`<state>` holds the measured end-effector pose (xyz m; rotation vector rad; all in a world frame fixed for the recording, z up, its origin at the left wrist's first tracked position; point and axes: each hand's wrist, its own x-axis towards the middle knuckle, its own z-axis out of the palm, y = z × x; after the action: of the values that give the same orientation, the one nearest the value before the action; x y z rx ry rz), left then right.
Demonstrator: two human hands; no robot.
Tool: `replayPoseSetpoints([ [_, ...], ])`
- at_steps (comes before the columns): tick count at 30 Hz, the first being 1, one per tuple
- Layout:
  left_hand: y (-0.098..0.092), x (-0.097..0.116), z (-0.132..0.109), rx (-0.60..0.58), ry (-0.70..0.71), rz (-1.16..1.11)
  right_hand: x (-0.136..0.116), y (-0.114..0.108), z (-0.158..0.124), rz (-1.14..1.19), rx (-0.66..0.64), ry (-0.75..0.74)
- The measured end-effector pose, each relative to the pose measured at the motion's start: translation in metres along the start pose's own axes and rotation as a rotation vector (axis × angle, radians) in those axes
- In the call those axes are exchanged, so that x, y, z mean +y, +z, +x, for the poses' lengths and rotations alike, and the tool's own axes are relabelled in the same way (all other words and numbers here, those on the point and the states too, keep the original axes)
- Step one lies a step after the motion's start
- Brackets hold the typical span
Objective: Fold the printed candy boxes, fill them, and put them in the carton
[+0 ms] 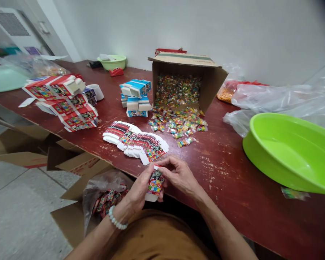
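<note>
Between my hands, close to the table's front edge, is a small printed candy box point(155, 182) with a white flap at its lower end. My left hand point(139, 187) is closed around its left side, a beaded bracelet on the wrist. The thumb and fingers of my right hand point(178, 175) pinch the box's upper end. Just beyond my hands, a fanned row of flattened candy boxes point(154, 148) lies on the table. Small wrapped candies point(182, 122) spill from a cardboard carton point(213, 86) lying on its side behind them.
Stacked red boxes point(78, 112) and blue boxes point(137, 94) stand at the left and centre. A bright green basin point(287, 151) sits at right, with plastic bags point(273, 97) behind it. Below the table's left edge, an open carton point(70, 216) holds a bag of filled red packs point(109, 198).
</note>
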<state>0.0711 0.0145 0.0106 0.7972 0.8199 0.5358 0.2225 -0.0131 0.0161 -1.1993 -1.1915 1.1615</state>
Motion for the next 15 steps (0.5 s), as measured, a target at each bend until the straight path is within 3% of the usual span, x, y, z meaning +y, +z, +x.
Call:
replayPoseSetpoints([
  [3,0.0020,-0.0018,0.0025,-0.027,0.068,0.064,-0.0009,-0.0001,0.0051,0.086,-0.045,0.069],
  [9,-0.0011,-0.0001,0.0015,-0.026,0.107,0.162,0.0027,0.0024,0.0080,0.273,-0.004,0.156],
  [12,-0.0030,-0.0017,-0.0002,-0.025,0.116,0.152,0.0045,-0.0013,0.0037,0.186,-0.063,0.059],
  [15,-0.0042,-0.0063,-0.0001,-0.031,0.056,0.136,0.0059,-0.0073,-0.0006,-0.038,-0.062,-0.129],
])
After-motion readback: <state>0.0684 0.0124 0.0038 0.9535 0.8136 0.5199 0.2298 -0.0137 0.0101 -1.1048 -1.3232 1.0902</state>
